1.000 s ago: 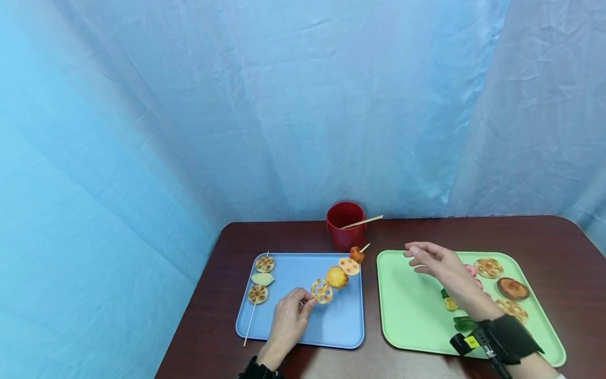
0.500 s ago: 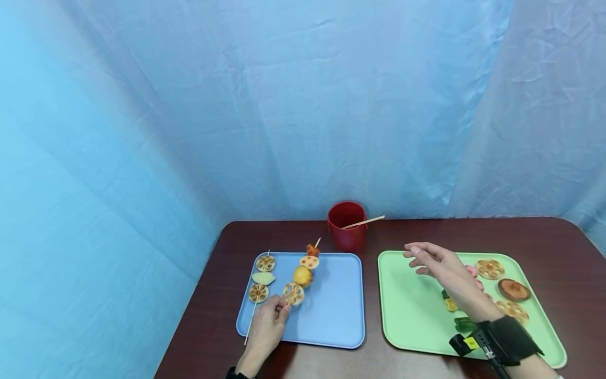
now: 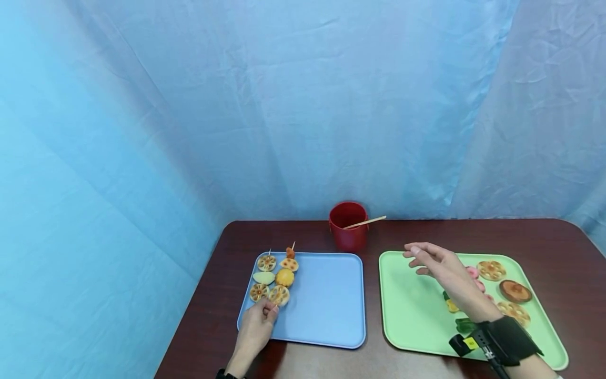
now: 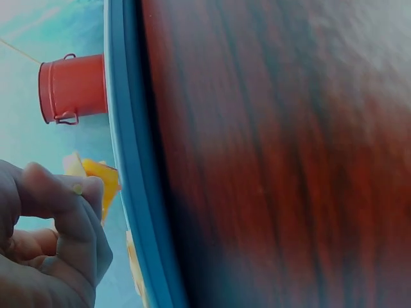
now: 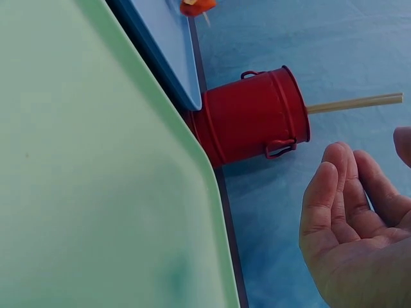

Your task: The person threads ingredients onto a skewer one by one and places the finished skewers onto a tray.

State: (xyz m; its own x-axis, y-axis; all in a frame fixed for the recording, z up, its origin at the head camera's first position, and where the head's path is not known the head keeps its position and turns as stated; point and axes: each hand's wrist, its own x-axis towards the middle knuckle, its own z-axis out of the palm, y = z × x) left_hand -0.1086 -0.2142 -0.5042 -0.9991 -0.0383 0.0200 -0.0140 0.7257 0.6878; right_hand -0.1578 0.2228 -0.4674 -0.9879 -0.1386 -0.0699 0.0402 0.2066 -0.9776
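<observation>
My left hand (image 3: 256, 325) pinches the bare lower end of a food skewer (image 3: 284, 277) between thumb and fingers. Threaded on it are a lotus root slice, a yellow round piece, a spotted pale slice and a brown-orange chunk. A second skewer (image 3: 263, 278), with two lotus root slices and a pale green slice, lies close beside it along the left side of the blue tray (image 3: 326, 310); the hand covers its lower stick. Whether the held skewer touches the tray I cannot tell. Above the green tray (image 3: 407, 305), my right hand (image 3: 440, 267) holds nothing, its fingers loosely bent.
Behind the trays stands a red bucket (image 3: 349, 237) with thin sticks (image 5: 356, 102) leaning out. On the green tray's right side are lotus root slices (image 3: 491, 270), a round brown piece (image 3: 515, 291), pink pieces and green pieces (image 3: 465, 325), partly behind the right forearm.
My left hand has carried its skewer leftward across the blue tray, turning it more upright, to beside the other skewer. My right hand has stayed in place.
</observation>
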